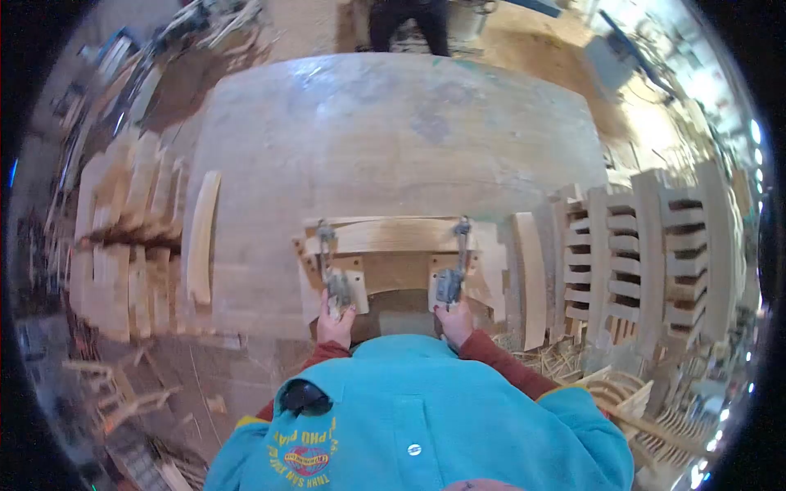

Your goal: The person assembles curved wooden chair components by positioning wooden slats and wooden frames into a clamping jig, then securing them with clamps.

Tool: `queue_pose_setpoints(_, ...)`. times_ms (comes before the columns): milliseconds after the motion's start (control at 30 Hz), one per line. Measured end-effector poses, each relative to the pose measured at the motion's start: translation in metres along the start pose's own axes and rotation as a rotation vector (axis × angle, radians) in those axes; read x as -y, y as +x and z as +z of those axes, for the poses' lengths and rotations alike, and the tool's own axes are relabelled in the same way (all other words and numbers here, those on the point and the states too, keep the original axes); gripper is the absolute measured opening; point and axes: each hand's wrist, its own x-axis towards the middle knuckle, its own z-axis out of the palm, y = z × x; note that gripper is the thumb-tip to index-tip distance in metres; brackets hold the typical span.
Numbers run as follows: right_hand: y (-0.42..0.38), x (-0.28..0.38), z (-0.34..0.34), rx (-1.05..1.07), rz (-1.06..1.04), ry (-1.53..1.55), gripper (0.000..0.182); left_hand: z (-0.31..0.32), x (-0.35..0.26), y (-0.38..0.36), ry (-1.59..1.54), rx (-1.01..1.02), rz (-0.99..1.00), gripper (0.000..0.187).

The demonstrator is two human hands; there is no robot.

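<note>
A wooden jig lies at the near edge of the table, with a curved wooden slat across its far side. Metal toggle clamps sit on both sides of the jig, their arms reaching to the slat's ends. My left hand is closed on the left toggle clamp, with the thumb pointing forward. On the other side, my right hand grips the lower end of the right toggle clamp. The clamp handles are partly hidden by my fingers.
Single curved slats lie left and right of the jig on the wide wooden table. Stacked wooden pieces stand at the left, slatted wooden frames at the right. Beyond the table's far edge stands a person.
</note>
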Motion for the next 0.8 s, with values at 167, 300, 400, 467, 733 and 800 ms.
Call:
queue_pose_setpoints(167,0.070,0.065,-0.012,0.133,-0.058,-0.128,0.062,0.014,-0.035,0.034,-0.054,0.006,-0.083,0.061)
queue_pose_setpoints(300,0.146,0.104,-0.019,0.222,0.004,-0.213,0.058,0.042,-0.018,0.099,-0.151,-0.081,-0.046,0.059)
queue_pose_setpoints(400,0.221,0.092,-0.025,0.104,-0.242,-0.315,0.054,0.079,-0.054,0.136,-0.184,-0.059,-0.096,0.062)
queue_pose_setpoints(467,0.261,0.097,-0.042,0.047,-0.312,-0.394,0.051,0.122,-0.100,0.149,-0.254,-0.050,-0.088,0.056)
queue_pose_setpoints(733,0.394,0.091,-0.167,-0.346,-0.300,-0.625,0.037,0.174,-0.175,0.222,-0.093,0.773,-0.082,0.070)
queue_pose_setpoints(800,0.414,0.078,-0.202,-0.401,-0.208,-0.674,0.039,0.158,-0.165,0.224,0.024,0.853,0.050,0.067)
